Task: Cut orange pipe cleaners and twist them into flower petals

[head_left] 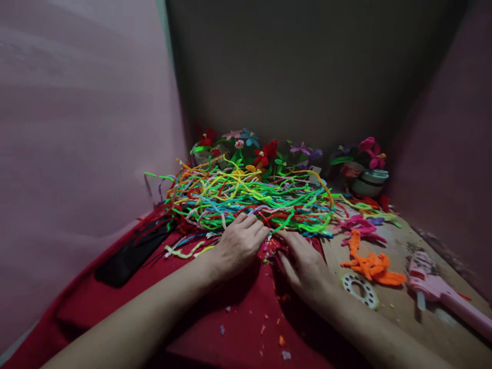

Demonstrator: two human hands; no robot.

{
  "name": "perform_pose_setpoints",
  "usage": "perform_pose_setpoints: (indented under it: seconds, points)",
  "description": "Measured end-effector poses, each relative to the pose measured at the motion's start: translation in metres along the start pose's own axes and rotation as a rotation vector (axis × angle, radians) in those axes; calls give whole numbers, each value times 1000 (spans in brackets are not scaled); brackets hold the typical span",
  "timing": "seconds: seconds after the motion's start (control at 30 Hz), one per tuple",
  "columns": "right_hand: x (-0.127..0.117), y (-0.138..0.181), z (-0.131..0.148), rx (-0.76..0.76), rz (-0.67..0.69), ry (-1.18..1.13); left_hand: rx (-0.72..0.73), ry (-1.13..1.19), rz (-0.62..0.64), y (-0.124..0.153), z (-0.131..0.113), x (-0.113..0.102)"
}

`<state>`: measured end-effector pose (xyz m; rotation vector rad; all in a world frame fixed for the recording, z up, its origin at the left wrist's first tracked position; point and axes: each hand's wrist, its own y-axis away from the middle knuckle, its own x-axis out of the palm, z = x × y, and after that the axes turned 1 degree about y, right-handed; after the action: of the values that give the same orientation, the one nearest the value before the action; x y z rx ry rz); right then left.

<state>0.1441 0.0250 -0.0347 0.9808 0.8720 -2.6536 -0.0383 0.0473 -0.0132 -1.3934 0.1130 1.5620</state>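
Observation:
A large tangled heap of fuzzy pipe cleaners (253, 192) in many colours lies in front of me. My left hand (244, 238) is at its near edge, back upward, with the fingers curled down and together; whatever is beneath them is hidden. Close by on the right, my right hand (303, 261) is bent inward with its fingers curled. Something dark red shows by its fingertips, but I cannot make out what it is. Small coloured fuzz scraps (282, 340) are scattered on the red cloth (215, 312) below the hands.
A black phone-like slab (126, 253) lies at left. At right are orange fuzzy pieces (372, 266), pink fuzzy pieces (359, 225), a white ring with holes (359, 290) and a pink glue gun (434, 284). Pipe-cleaner flowers (265, 154) and a pale pot (369, 182) stand behind, between walls.

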Motion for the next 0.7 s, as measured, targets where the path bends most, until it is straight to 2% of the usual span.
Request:
perform_pose_setpoints:
  seconds: [0.07,0.2,0.3,0.4,0.5,0.7]
  points:
    - [-2,-2,4,139,0,-236,6,24,-44,1,-2,1]
    - [-6,-9,8,587,82,-903,4,113,-70,3,-7,3]
    - [-6,-13,3,737,-1,-1208,45,154,-23,4,-11,5]
    - [-4,-14,-6,823,-74,-1295,30,109,13,2,-10,7]
    - [-2,-14,-12,846,-97,-1315,-17,27,48,3,1,8]
    - [-1,-9,-8,768,-24,-1259,-136,-26,186,10,23,16]
